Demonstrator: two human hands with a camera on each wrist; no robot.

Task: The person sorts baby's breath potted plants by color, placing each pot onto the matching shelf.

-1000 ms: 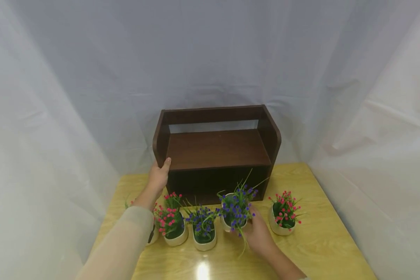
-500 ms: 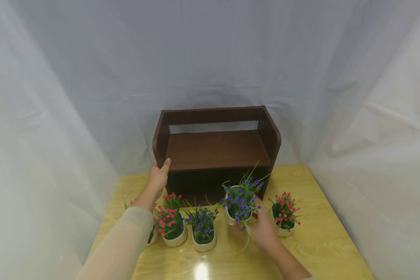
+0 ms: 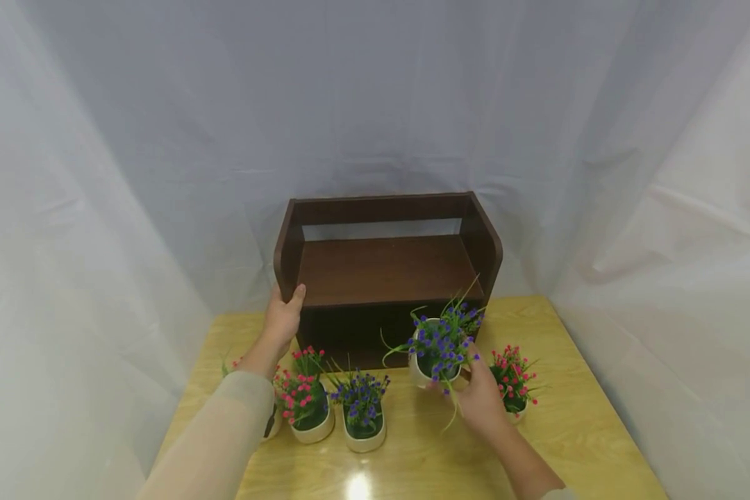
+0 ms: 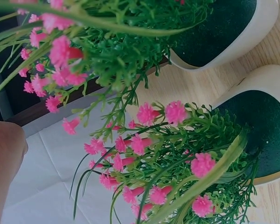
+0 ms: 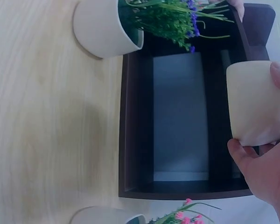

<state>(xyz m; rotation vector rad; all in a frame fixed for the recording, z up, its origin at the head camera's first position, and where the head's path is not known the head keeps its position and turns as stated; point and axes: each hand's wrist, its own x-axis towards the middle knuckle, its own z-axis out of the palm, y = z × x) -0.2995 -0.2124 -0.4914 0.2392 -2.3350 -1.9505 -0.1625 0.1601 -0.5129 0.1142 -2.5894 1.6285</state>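
Observation:
My left hand (image 3: 282, 321) grips the left side panel of a dark brown wooden shelf (image 3: 387, 267), thumb on the inner side. In my right hand (image 3: 482, 406) is a white flowerpot (image 5: 254, 102) of artificial blue-purple flowers (image 3: 446, 340), pinched between thumb and fingers. It hangs above the table, before the right part of the shelf's lower compartment. To the left stands another blue-flowered pot (image 3: 364, 420), beside a pink-flowered pot (image 3: 312, 417). My left forearm partly hides a further pink-flowered pot (image 4: 266, 121). Behind my right hand, one more pink-flowered pot (image 3: 514, 382) is partly covered.
A light wooden table (image 3: 575, 410) carries the shelf and the standing pots. White sheeting (image 3: 375, 104) encloses the table at the back and both sides. The shelf has a raised back rail (image 3: 381, 208) with a gap below it.
My right hand has carried the blue-flowered pot to the right and up toward the shelf, now overlapping the right pink-flowered pot. My left hand stays on the shelf's side panel.

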